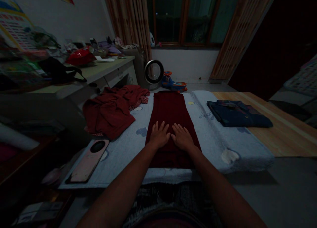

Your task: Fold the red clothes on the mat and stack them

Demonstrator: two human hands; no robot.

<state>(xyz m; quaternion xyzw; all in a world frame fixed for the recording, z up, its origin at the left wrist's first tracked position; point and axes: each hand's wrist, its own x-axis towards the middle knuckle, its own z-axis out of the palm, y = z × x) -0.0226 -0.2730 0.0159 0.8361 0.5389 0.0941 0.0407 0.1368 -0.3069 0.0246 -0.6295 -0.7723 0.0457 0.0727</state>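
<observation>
Head view, work surface: a pale blue blanket (pixel 213 139) is spread over a low platform in the centre of the frame, giving a flat, padded base for laying cloth out.
Head view, garment in hand: a dark red garment (pixel 170 112) lies on the blanket at centre frame as a long narrow strip, running from the near edge toward the far edge. Its sides look straight and parallel, which suggests it is folded lengthwise and laid flat for pressing.
Head view, left hand: the left hand (pixel 158 135) rests palm down on the near half of the dark red garment, fingers extended and slightly fanned. It grasps nothing; contact is flat pressure only.
Head view, right hand: the right hand (pixel 182 137) lies palm down just beside the left, thumbs nearly touching, fingers extended. Nothing is pinched or gripped.
Head view, hand placement: both palms sit side by side across the strip's width, a position that holds the cloth flat.
Head view, left of centre: a crumpled red cloth (pixel 111 109) lies loose, partly on the blanket.
Head view, right of centre: a folded dark blue garment (pixel 237 114) sits on the blanket's right side, well apart from the hands.
Head view, lower left: a pink phone (pixel 88 162) lies face down at the blanket's edge.
Head view, upper left: a cluttered desk (pixel 109 68) stands along the wall.
</observation>
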